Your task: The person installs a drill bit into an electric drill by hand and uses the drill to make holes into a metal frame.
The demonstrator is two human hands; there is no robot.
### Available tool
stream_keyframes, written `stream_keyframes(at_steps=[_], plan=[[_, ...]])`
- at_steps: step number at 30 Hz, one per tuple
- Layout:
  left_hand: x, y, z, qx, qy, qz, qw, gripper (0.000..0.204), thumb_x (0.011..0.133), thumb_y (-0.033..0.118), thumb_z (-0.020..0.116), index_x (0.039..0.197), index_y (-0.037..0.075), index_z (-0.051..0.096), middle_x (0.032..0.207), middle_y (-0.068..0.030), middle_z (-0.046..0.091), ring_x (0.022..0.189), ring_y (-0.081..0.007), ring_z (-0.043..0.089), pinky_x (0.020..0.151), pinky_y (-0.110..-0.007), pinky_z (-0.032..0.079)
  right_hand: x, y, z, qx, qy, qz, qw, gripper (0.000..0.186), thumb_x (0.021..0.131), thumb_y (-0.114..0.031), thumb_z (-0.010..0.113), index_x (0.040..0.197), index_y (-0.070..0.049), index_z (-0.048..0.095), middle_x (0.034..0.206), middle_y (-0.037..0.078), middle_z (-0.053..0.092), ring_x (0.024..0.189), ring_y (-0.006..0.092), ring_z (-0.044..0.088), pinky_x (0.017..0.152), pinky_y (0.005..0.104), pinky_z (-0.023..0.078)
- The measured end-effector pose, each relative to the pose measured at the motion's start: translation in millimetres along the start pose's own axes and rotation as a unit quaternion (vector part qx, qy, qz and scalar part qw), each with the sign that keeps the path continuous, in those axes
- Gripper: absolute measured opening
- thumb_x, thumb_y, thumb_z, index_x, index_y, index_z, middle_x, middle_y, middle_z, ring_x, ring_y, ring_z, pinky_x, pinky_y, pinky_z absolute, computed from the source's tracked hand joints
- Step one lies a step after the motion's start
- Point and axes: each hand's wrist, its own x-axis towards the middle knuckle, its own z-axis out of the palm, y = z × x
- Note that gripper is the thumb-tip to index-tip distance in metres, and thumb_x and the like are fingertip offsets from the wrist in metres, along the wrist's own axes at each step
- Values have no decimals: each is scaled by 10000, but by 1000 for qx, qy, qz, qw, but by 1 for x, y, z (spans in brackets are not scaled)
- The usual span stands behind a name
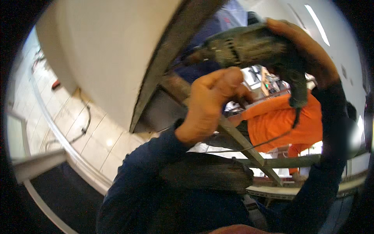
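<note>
A dark, worn power drill [249, 45] lies almost level at the upper right, its chuck end toward the slanting metal frame [156, 64] on the left. My right hand [311, 50] wraps round its rear and handle, and a cord [298, 119] hangs from the handle's lower end. Just below the drill, my left hand [212, 101] is closed with its fingers curled. What those fingers hold, if anything, is hidden. Motion blurs the hand and drill, and I cannot tell whether the chuck end touches the frame.
A thin metal bar [243, 142] slants below my hands. Behind it is a person in orange clothing [284, 124]; another person in blue [231, 17] is beyond the drill. A large pale panel [113, 46] fills the upper left. A dark cable [87, 121] lies on floor tiles.
</note>
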Motion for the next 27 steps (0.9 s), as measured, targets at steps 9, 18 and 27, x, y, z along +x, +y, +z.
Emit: stream_keyframes(at_steps=[9,18,27], plan=[[24,-12,10,-161,90,13,983,588,925,543,582,1251,54,558,1168,-94,641,981,-218,647,864,-362,521,-13,7,-12,5,-56,-1,998,579,913,-516,597,1203,-16,577,1020,151,681,784,212,706,658,330,605],[28,-20,6,-156,51,61,985,596,914,570,588,1241,72,576,1144,-58,638,1038,-169,573,914,-329,421,-35,35,13,198,-133,-128,963,675,882,-466,595,1354,6,488,1247,170,619,1047,315,655,816,454,578],[16,-18,5,-172,1,33,985,601,978,528,484,1343,52,518,1306,-88,593,1224,-208,533,1105,-356,364,-49,29,27,196,-94,-62,974,823,781,-533,683,1340,29,464,1168,221,613,970,289,657,703,381,585]])
